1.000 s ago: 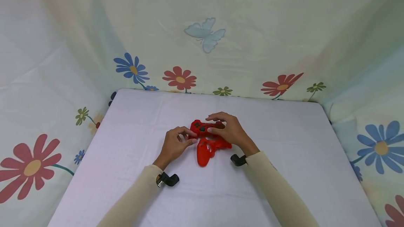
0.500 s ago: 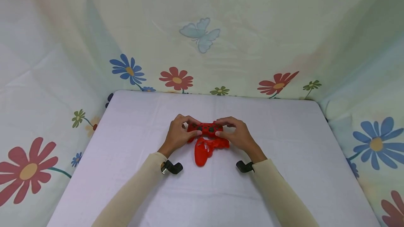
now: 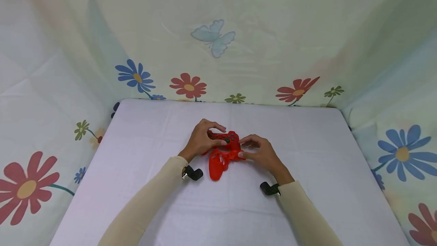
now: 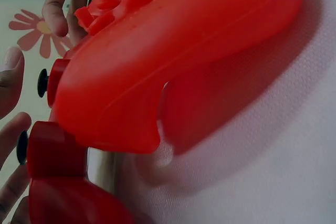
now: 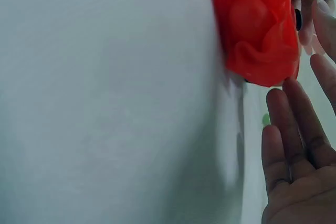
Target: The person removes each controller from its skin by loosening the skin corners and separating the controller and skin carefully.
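A red game controller (image 3: 233, 138) with dark thumbsticks lies on the table. Just in front of it is a brighter red, flexible-looking controller cover (image 3: 216, 166), which fills much of the left wrist view. My left hand (image 3: 201, 139) reaches over the controller's left half, its thumb by a thumbstick and its index finger extended above the far edge; whether it touches is unclear. At the right ends of controller and cover is my right hand (image 3: 263, 155), thumb and index apart. In the right wrist view its fingers (image 5: 286, 129) are fairly straight, with fingertips beside the red cover (image 5: 262, 30).
A white cloth covers the table (image 3: 164, 215). Behind and at both sides hangs a light curtain (image 3: 259, 41) printed with flowers and a butterfly. Each wrist wears a small black camera, such as the left one (image 3: 194, 173).
My left hand has shifted right over the controller. The right hand has come off the controller's top right and drawn back beside its right end. Controller and cover stay about where they were.
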`<move>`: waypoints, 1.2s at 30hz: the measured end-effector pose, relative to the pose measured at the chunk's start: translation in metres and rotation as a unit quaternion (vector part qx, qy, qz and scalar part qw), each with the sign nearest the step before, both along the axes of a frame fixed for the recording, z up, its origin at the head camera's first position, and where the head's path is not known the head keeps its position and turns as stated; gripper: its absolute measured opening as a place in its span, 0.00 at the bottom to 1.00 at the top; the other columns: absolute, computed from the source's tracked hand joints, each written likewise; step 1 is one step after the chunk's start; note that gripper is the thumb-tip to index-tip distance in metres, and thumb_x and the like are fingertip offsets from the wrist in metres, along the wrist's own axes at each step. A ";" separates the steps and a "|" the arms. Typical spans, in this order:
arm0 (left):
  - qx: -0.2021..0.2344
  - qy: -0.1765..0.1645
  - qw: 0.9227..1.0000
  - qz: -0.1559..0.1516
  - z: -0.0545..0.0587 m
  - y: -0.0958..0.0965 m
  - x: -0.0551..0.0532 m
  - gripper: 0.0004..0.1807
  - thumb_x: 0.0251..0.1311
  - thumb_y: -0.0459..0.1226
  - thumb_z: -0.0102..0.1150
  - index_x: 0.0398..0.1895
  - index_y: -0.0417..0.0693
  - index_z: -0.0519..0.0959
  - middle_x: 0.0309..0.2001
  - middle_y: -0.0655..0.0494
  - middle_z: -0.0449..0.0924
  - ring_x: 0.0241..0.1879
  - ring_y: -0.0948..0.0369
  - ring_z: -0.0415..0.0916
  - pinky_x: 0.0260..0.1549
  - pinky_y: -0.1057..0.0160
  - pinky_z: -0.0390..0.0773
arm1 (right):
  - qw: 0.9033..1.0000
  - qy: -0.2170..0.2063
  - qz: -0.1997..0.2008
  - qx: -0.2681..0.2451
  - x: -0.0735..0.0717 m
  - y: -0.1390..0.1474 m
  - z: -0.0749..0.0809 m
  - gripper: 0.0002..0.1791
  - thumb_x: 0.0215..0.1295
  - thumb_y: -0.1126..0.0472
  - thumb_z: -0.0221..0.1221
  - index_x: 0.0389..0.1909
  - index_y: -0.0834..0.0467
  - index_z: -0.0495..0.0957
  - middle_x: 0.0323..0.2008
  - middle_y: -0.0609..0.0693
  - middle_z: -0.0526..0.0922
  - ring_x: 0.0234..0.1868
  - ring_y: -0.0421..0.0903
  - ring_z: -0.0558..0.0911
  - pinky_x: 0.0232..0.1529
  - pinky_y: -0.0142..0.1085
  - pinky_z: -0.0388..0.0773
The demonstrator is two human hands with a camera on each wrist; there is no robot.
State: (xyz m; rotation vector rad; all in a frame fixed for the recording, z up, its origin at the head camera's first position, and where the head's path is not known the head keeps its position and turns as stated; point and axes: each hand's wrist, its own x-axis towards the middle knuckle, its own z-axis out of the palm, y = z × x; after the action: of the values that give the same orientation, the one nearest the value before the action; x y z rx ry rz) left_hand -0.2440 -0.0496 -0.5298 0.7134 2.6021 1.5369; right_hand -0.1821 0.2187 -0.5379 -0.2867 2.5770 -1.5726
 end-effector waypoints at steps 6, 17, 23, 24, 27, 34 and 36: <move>-0.045 0.009 0.999 -0.011 -0.005 0.006 -0.004 0.20 0.53 0.48 0.84 0.50 0.61 0.90 0.54 0.67 0.87 0.59 0.57 0.76 0.60 0.53 0.78 | 1.000 -0.013 0.024 0.012 0.002 0.004 -0.006 0.24 0.57 0.55 0.80 0.54 0.49 0.85 0.54 0.49 0.88 0.56 0.51 0.83 0.59 0.45 0.81; -0.092 0.012 0.996 -0.008 -0.013 0.008 -0.002 0.21 0.50 0.49 0.85 0.49 0.67 0.89 0.54 0.65 0.86 0.57 0.61 0.75 0.61 0.52 0.77 | 0.996 -0.024 0.077 0.032 -0.003 0.010 -0.013 0.28 0.52 0.62 0.82 0.53 0.50 0.83 0.52 0.47 0.87 0.54 0.48 0.83 0.61 0.43 0.82; -0.092 0.024 0.995 -0.007 -0.016 0.009 -0.002 0.20 0.50 0.51 0.85 0.48 0.68 0.90 0.53 0.69 0.88 0.53 0.64 0.74 0.58 0.54 0.74 | 0.995 0.002 0.081 0.051 -0.003 0.007 -0.013 0.27 0.51 0.62 0.82 0.51 0.50 0.82 0.48 0.46 0.86 0.49 0.46 0.83 0.55 0.36 0.82; -0.091 0.025 0.996 -0.007 -0.017 0.009 -0.002 0.20 0.50 0.51 0.85 0.48 0.67 0.90 0.53 0.69 0.88 0.52 0.64 0.74 0.58 0.55 0.73 | 0.995 0.004 0.078 0.054 -0.003 0.006 -0.012 0.26 0.52 0.62 0.82 0.51 0.50 0.82 0.48 0.46 0.86 0.48 0.46 0.83 0.54 0.35 0.82; -0.089 0.028 0.996 -0.006 -0.017 0.009 -0.002 0.20 0.49 0.50 0.85 0.48 0.67 0.90 0.53 0.69 0.88 0.51 0.64 0.74 0.57 0.55 0.73 | 0.996 0.002 0.069 0.061 -0.001 0.004 -0.010 0.22 0.56 0.63 0.79 0.50 0.50 0.83 0.47 0.46 0.86 0.47 0.46 0.83 0.53 0.36 0.83; -0.099 0.043 0.994 -0.010 -0.016 0.012 -0.001 0.20 0.51 0.49 0.84 0.49 0.66 0.90 0.52 0.68 0.89 0.50 0.64 0.74 0.57 0.54 0.72 | 0.995 0.004 0.067 0.067 -0.001 0.004 -0.009 0.09 0.69 0.65 0.70 0.46 0.50 0.84 0.43 0.45 0.87 0.45 0.44 0.84 0.53 0.35 0.82; -0.099 0.045 0.994 -0.011 -0.016 0.013 0.000 0.20 0.52 0.49 0.84 0.49 0.66 0.90 0.52 0.68 0.89 0.49 0.64 0.74 0.57 0.54 0.72 | 0.996 0.002 0.069 0.063 -0.001 0.005 -0.008 0.08 0.70 0.66 0.68 0.45 0.51 0.85 0.42 0.45 0.87 0.45 0.45 0.84 0.53 0.34 0.81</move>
State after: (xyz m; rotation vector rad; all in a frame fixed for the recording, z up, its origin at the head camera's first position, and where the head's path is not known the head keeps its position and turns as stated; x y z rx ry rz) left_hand -0.2444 -0.0369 -0.5455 0.8069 2.7497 1.2443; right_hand -0.1836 0.2235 -0.5458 -0.4443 2.5837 -1.3574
